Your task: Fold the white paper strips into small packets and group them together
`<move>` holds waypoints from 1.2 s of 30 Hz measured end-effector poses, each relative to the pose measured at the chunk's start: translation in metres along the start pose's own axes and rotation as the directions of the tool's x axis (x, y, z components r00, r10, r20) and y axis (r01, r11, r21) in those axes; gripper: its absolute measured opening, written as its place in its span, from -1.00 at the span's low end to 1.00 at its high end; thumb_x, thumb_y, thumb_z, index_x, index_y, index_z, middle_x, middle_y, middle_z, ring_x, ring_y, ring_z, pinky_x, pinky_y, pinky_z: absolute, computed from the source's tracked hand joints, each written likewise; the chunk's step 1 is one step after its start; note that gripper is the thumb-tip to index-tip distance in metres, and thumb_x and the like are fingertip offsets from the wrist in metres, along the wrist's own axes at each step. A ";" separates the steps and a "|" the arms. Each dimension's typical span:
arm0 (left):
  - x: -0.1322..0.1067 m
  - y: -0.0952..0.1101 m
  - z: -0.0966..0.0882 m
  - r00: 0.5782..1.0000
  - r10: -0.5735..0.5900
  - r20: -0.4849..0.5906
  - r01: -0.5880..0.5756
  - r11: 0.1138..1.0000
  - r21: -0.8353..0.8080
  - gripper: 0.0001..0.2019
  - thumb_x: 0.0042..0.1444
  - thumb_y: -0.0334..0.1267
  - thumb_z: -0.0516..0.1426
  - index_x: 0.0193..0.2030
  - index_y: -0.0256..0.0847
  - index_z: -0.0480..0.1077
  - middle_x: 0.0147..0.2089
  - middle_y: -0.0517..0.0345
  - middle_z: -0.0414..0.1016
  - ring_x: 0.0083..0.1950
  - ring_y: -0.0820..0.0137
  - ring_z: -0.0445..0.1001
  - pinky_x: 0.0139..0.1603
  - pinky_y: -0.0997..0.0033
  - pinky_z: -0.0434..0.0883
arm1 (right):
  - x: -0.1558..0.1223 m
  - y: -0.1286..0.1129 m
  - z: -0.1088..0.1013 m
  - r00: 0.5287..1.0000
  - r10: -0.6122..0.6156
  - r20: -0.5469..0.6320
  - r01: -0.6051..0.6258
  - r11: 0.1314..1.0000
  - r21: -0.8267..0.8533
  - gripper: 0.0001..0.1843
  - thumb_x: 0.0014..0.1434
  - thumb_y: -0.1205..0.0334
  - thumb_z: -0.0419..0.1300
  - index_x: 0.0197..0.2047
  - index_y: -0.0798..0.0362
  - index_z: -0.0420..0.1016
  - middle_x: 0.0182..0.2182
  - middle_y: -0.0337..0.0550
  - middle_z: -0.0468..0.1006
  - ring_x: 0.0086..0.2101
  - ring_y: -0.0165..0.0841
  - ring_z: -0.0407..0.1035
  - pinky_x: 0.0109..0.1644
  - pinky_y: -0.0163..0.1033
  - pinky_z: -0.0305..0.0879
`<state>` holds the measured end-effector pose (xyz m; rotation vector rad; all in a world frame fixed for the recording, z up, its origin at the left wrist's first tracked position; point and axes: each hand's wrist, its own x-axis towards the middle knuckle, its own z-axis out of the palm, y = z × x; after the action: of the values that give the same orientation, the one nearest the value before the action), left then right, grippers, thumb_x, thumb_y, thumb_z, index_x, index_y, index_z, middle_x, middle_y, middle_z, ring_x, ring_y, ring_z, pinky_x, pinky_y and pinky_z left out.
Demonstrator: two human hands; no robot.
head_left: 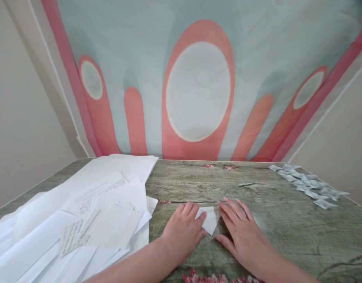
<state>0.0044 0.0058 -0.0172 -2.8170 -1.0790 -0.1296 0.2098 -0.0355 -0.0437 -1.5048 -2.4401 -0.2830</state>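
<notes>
1. White sheets of paper [110, 169] lie in a loose, overlapping pile along the left side of the desk [287, 232], reaching its far edge.
2. Printed scraps [110, 226] lie on top of that pile, toward the desk's near left corner.
3. The left hand [202, 225] rests near the middle of the desk's near edge, its index finger on the left side of a small folded paper [210, 221], its thumb apart from that finger.
4. The folded paper lies on the desk between the two hands, its point toward the near edge.
5. The right hand [218, 220] is spread, thumb and fingers apart, with a fingertip at the paper's right side; whether it presses, I cannot tell.
6. Small folded pieces [312, 184] lie clustered at the desk's far right corner, well apart from the hands.
</notes>
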 end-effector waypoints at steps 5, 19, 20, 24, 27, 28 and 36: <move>-0.001 0.000 0.000 1.000 0.003 -0.003 -0.003 1.000 0.006 -0.57 0.14 -0.01 0.07 0.10 -0.14 0.24 -0.04 0.00 0.32 0.01 0.18 0.23 -0.04 0.19 0.21 | 0.004 -0.006 -0.004 0.996 -0.077 0.052 0.072 0.993 0.092 -0.43 0.21 -0.07 0.00 0.21 0.02 0.18 0.18 -0.05 0.23 0.18 -0.08 -0.03 0.20 0.16 -0.10; -0.009 -0.002 -0.011 0.993 -0.101 0.063 0.095 0.991 0.093 -0.52 0.05 0.03 0.15 0.05 -0.18 0.34 0.01 -0.07 0.36 0.09 0.10 0.22 0.00 0.13 0.21 | 0.004 -0.007 -0.005 0.997 -0.041 0.066 0.034 0.994 0.100 -0.43 0.19 -0.04 0.06 0.18 0.08 0.22 0.13 -0.02 0.29 0.17 -0.07 0.00 0.20 0.14 -0.05; -0.010 -0.002 -0.012 0.992 -0.105 0.070 0.097 0.989 0.108 -0.53 0.05 0.03 0.15 0.04 -0.20 0.35 0.00 -0.07 0.38 0.08 0.10 0.23 -0.01 0.13 0.21 | 0.004 -0.006 -0.005 0.997 -0.039 0.065 0.032 0.995 0.096 -0.44 0.19 -0.04 0.05 0.17 0.08 0.24 0.13 -0.01 0.29 0.17 -0.07 0.00 0.20 0.15 -0.05; -0.011 0.000 -0.014 0.991 -0.103 0.084 0.087 0.979 0.182 -0.55 0.08 0.02 0.13 0.00 -0.26 0.38 0.00 -0.10 0.40 0.09 0.10 0.23 -0.01 0.16 0.21 | 0.004 -0.005 -0.005 0.998 -0.025 0.063 0.020 0.997 0.076 -0.44 0.19 -0.06 0.06 0.14 0.11 0.27 0.10 0.00 0.32 0.16 -0.07 0.01 0.21 0.14 -0.05; -0.012 -0.002 -0.011 0.991 -0.097 0.096 0.074 0.974 0.212 -0.56 0.10 -0.01 0.13 0.02 -0.28 0.38 0.04 -0.11 0.39 0.11 0.11 0.22 0.00 0.17 0.20 | 0.004 -0.005 -0.006 0.999 -0.009 0.044 0.006 0.998 0.065 -0.46 0.18 -0.05 0.07 0.11 0.14 0.30 0.05 0.01 0.37 0.14 -0.08 0.04 0.21 0.13 -0.05; -0.011 -0.002 -0.010 0.991 -0.094 0.100 0.071 0.975 0.212 -0.56 0.10 -0.02 0.13 0.02 -0.28 0.38 0.03 -0.11 0.40 0.11 0.11 0.22 0.00 0.17 0.21 | 0.004 -0.005 -0.006 0.999 0.004 0.033 -0.006 0.998 0.064 -0.47 0.17 -0.04 0.08 0.09 0.14 0.33 0.03 0.00 0.38 0.14 -0.08 0.06 0.21 0.12 -0.06; 0.000 -0.004 -0.016 0.990 -0.086 0.111 0.077 0.993 0.086 -0.77 0.12 -0.16 0.13 -0.24 -0.30 0.48 -0.24 -0.04 0.46 -0.10 0.16 0.33 -0.13 0.19 0.28 | 0.003 0.007 -0.001 0.999 0.022 -0.039 -0.017 0.994 0.109 -0.68 0.17 0.12 0.13 -0.04 0.06 0.41 -0.09 -0.04 0.45 0.07 -0.12 0.18 0.20 0.12 -0.03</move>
<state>0.0009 0.0061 -0.0016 -2.7374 -1.1952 0.0683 0.2147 -0.0306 -0.0417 -1.4616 -2.3676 -0.1715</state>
